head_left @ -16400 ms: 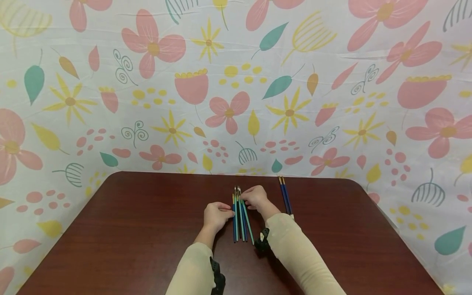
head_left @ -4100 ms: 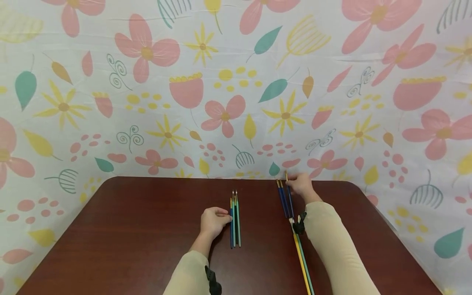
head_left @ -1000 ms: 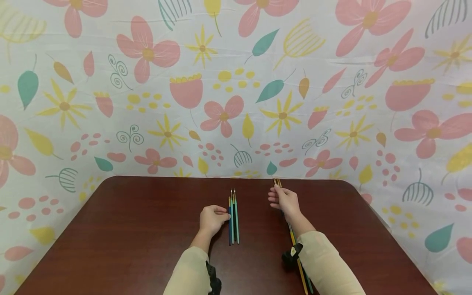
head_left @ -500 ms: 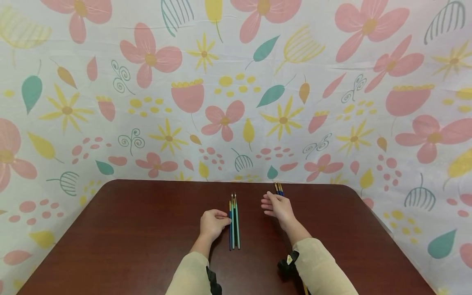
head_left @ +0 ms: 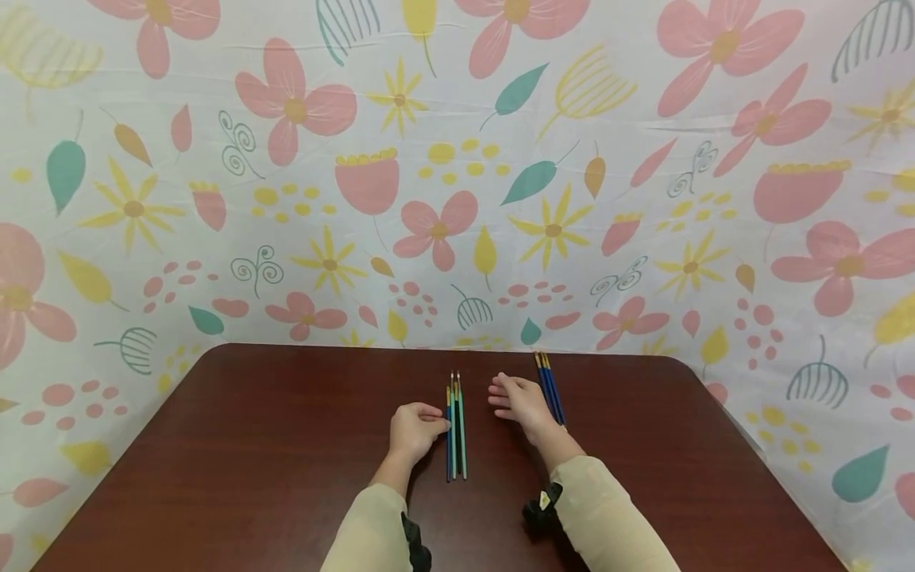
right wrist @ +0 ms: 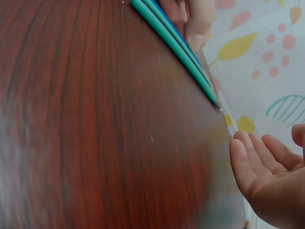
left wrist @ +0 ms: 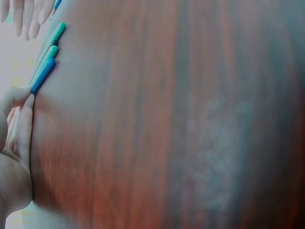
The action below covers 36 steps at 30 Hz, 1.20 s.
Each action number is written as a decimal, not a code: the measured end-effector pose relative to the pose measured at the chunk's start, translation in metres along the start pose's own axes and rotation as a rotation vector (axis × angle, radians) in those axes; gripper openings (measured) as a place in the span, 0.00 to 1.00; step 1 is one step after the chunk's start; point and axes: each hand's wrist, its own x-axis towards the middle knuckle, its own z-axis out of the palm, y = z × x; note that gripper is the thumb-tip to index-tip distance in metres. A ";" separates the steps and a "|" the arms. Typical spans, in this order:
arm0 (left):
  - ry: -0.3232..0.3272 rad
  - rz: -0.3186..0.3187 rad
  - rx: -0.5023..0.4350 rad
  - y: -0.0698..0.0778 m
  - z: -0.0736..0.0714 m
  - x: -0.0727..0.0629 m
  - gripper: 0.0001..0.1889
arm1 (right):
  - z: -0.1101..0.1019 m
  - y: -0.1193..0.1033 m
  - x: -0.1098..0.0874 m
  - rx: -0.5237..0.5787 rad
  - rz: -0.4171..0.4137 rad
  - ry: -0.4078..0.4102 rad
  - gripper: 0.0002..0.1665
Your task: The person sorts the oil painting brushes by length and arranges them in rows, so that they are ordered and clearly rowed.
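Near the middle of the table, several thin paintbrushes with blue, green and dark handles lie side by side, bristles away from me. My left hand (head_left: 413, 429) pinches the leftmost one, a blue paintbrush (head_left: 449, 461), between thumb and index finger; the left wrist view shows the fingertips at its handle (left wrist: 44, 74). Just right of this group, beyond a green paintbrush (head_left: 463, 445), is my right hand (head_left: 523, 403). Its fingers are extended and hold nothing, as the right wrist view also shows. Behind it, a row of blue paintbrushes (head_left: 549, 385) lies partly hidden by the hand and forearm.
The dark brown table (head_left: 250, 469) ends at the back against a flower-patterned cloth (head_left: 436, 103). A black wrist device (head_left: 542, 515) sits under the right sleeve (head_left: 608, 512), which covers the part of the table below the blue row.
Over the last second my right hand has moved left from the blue row toward the middle group. Earlier it placed paintbrushes in the right row; the middle group has shrunk. My left hand stays put.
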 end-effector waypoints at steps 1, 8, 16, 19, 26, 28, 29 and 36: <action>-0.002 -0.002 -0.002 0.000 0.000 0.000 0.09 | 0.002 0.000 0.000 0.001 -0.003 -0.007 0.31; 0.003 -0.001 0.016 0.000 0.000 0.002 0.09 | 0.016 -0.005 0.000 0.013 -0.006 -0.019 0.30; 0.009 -0.007 0.019 0.001 -0.001 0.003 0.08 | 0.030 -0.003 0.006 0.049 0.025 -0.055 0.30; 0.008 0.006 0.021 0.002 0.000 0.003 0.08 | 0.033 -0.003 0.006 0.057 0.043 -0.064 0.31; 0.002 -0.002 0.028 0.001 0.002 0.005 0.08 | 0.039 -0.003 0.006 0.122 0.105 -0.062 0.31; 0.003 -0.007 0.033 0.001 0.002 0.005 0.07 | 0.040 -0.002 0.007 0.145 0.115 -0.058 0.31; 0.002 -0.005 0.034 0.001 0.002 0.005 0.07 | 0.041 -0.002 0.007 0.156 0.121 -0.054 0.31; 0.005 -0.011 0.032 0.001 0.000 0.004 0.07 | 0.044 0.001 0.009 0.185 0.129 -0.037 0.27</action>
